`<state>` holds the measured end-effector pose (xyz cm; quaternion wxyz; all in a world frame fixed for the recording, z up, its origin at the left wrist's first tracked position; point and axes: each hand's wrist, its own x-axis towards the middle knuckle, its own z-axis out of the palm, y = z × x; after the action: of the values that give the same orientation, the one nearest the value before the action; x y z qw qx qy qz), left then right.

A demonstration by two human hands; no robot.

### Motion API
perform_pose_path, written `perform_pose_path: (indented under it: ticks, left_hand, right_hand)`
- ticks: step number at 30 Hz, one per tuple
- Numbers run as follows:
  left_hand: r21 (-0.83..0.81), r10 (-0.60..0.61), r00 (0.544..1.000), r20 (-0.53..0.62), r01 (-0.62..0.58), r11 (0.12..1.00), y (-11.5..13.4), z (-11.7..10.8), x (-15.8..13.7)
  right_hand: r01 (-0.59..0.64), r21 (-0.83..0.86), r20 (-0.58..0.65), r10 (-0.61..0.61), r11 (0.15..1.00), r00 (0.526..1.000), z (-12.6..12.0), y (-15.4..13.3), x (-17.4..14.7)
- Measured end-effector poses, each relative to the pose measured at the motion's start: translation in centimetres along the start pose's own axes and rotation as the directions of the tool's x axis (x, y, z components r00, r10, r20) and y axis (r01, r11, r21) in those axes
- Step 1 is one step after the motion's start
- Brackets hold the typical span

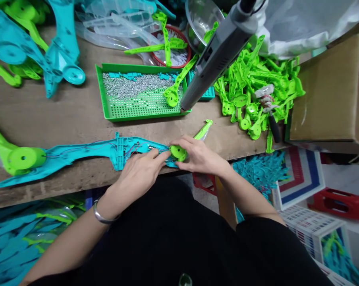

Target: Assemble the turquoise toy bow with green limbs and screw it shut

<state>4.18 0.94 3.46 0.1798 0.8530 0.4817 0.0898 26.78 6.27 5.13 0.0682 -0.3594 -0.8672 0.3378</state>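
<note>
A long teal plastic toy half-shell (87,152) lies along the table's front edge, its inner side up, with thin wires running inside it. At its left end sits a lime-green round part (24,159) with an arm. My right hand (199,155) is closed around a lime-green round-ended piece (177,153) at the shell's right end, thumb and fingers on its sides. My left hand (143,169) rests on the shell just left of that piece, fingers bent together over its lower edge; what lies under the fingertips is hidden.
Behind the shell stands a green perforated tray (143,109) of screws. A grey electric screwdriver (215,51) hangs over the tray's right end. Lime-green parts (248,87) are heaped at right beside a cardboard box (325,91). Teal parts (62,43) lie back left.
</note>
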Motion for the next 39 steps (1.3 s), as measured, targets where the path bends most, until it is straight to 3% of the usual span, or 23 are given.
perform_pose_path:
  ticks: [4,8,13,18,21,25,26,27,30,32,39]
  left_hand:
    - [0.17,0.077,0.996,0.035,-0.082,0.982,0.2,0.2,-0.2]
    - [0.254,0.031,0.988,0.149,-0.068,0.965,1.3,-0.5,0.4]
    - [0.249,-0.003,0.964,0.267,-0.066,0.966,2.0,-1.6,1.3]
    - [0.22,-0.028,0.949,0.314,-0.044,0.975,1.8,-2.0,1.9]
    - [0.211,-0.021,0.945,0.326,-0.052,0.976,1.6,-2.0,2.1]
    - [0.2,-0.034,0.936,0.351,-0.04,0.979,1.5,-2.1,2.4]
    - [0.197,-0.04,0.934,0.354,-0.033,0.98,1.4,-2.1,2.3]
    - [0.192,-0.043,0.934,0.355,-0.028,0.981,1.3,-2.2,2.3]
    - [0.177,-0.033,0.94,0.341,-0.03,0.984,1.1,-2.1,1.9]
    - [0.176,-0.012,0.949,0.314,-0.046,0.983,1.1,-1.9,1.6]
    - [0.161,0.071,0.986,0.148,-0.095,0.982,1.2,-2.5,-0.4]
  right_hand:
    - [0.019,0.022,-0.02,-0.019,1.0,1.0,0.3,0.2,-0.2]
    - [0.076,0.046,-0.078,-0.073,0.996,0.994,0.4,0.2,-0.5]
    - [0.128,0.075,-0.234,-0.107,0.989,0.966,0.2,0.1,-0.9]
    - [0.156,0.105,-0.343,-0.112,0.982,0.933,-1.2,0.5,-1.5]
    - [0.201,0.137,-0.489,-0.11,0.97,0.865,-2.8,1.0,-2.1]
    - [0.182,0.069,-0.728,-0.075,0.981,0.682,-4.9,2.4,-3.5]
    - [0.139,0.017,-0.749,-0.079,0.99,0.658,-5.1,3.0,-3.9]
    - [0.087,-0.042,-0.74,-0.089,0.995,0.667,-5.3,3.7,-4.4]
    - [-0.023,-0.212,-0.574,-0.105,0.977,0.812,-4.7,6.1,-6.1]
    - [-0.038,-0.263,-0.47,-0.094,0.964,0.877,-3.7,7.6,-7.0]
    - [-0.05,-0.305,-0.397,-0.079,0.951,0.914,-1.9,10.5,-8.1]
